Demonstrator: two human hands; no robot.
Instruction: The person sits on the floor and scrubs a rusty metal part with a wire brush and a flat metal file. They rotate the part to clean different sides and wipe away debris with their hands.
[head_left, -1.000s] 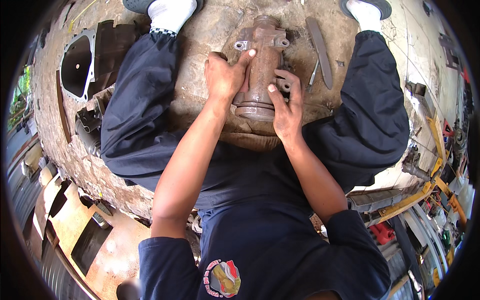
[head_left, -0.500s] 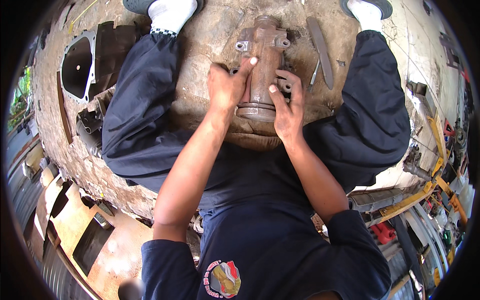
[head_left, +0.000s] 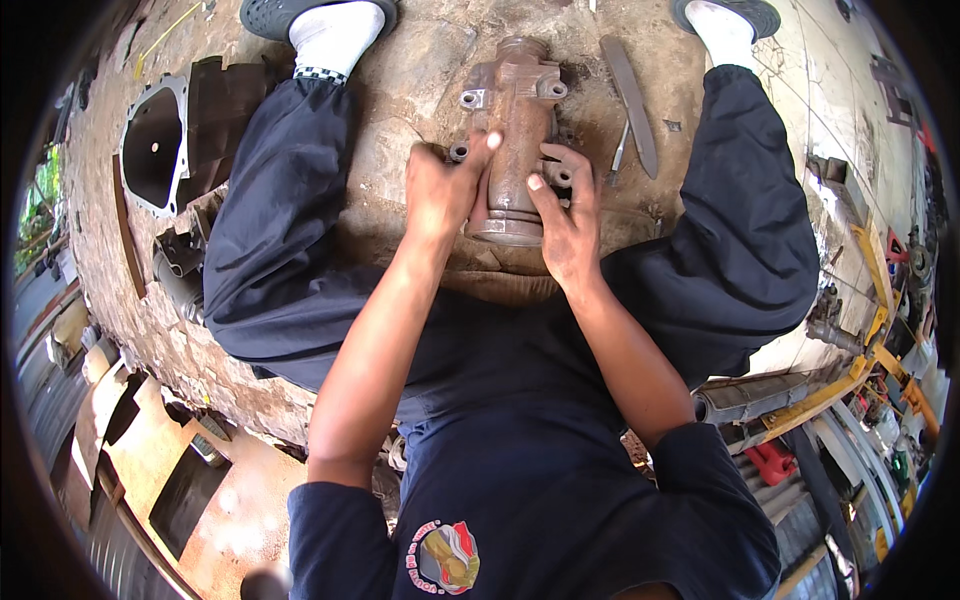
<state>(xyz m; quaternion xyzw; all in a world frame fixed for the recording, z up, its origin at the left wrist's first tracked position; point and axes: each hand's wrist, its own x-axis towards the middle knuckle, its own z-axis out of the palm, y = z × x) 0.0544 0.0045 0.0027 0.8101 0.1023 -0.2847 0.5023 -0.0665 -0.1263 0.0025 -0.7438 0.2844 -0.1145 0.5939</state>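
Both hands clasp a rusty cast-metal housing: left hand (head_left: 445, 190) grips its left flank, right hand (head_left: 568, 222) its right. The housing (head_left: 515, 130) lies on the dirty floor (head_left: 410, 90) between the legs, long axis pointing away from the person, flanged end nearest.

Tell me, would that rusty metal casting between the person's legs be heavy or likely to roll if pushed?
Probably heavy: the casting looks like thick, solid metal. It likely won't roll far, since bolt lugs stick out from its rounded body. Its rusty surface looks rough, so the left hand and right hand should grip it without slipping.
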